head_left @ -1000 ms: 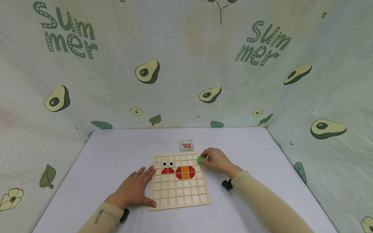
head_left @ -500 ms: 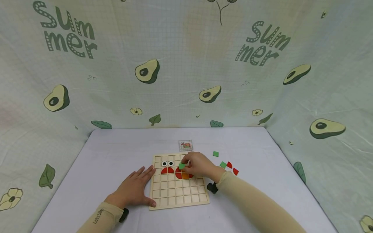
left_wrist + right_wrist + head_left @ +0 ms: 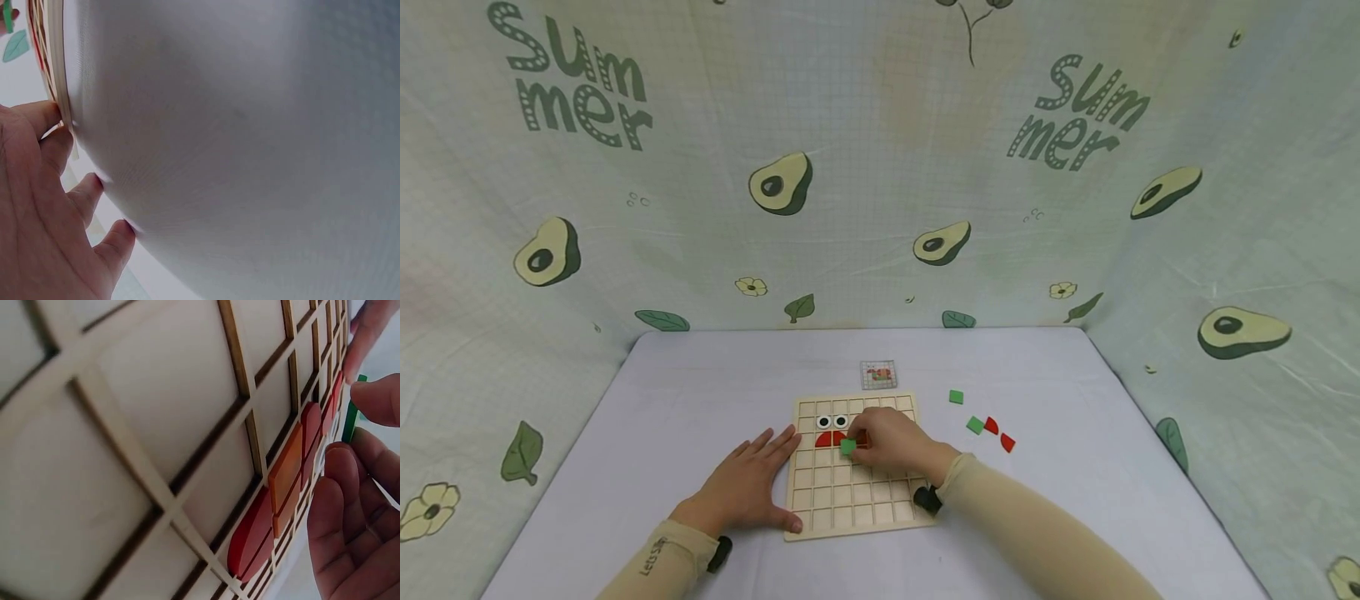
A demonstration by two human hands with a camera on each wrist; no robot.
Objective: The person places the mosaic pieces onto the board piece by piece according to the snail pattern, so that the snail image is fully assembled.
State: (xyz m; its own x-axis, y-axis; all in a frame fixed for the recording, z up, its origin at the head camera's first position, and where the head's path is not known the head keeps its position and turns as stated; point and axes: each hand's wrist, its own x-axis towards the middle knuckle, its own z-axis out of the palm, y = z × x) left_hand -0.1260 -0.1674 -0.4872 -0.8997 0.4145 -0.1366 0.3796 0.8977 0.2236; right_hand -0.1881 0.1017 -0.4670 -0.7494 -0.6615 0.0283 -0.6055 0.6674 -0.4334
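Observation:
A wooden grid board [image 3: 823,517] lies on the table. My left hand [image 3: 741,483] rests with spread fingers along its left edge; in the left wrist view its fingertips [image 3: 57,112] touch the board's side. My right hand [image 3: 895,442] pinches a green square tile [image 3: 847,447] between thumb and fingers, close over the board beside the red tiles [image 3: 823,439]. In the right wrist view the green tile [image 3: 353,412] is held on edge, above red and orange tiles [image 3: 286,469] set in the cells. Two eye tiles [image 3: 832,422] sit in the upper left cells.
A small picture card [image 3: 878,375] lies behind the board. To the right are loose pieces: a green square [image 3: 956,397], another green square [image 3: 974,425] and two red quarter-round tiles [image 3: 1007,442]. A printed cloth [image 3: 865,275] hangs behind the table.
My right hand has carried the green tile from the board's upper right edge leftward and nearer, to beside the red tiles. Loose pieces at the right came into view. My left hand stayed put.

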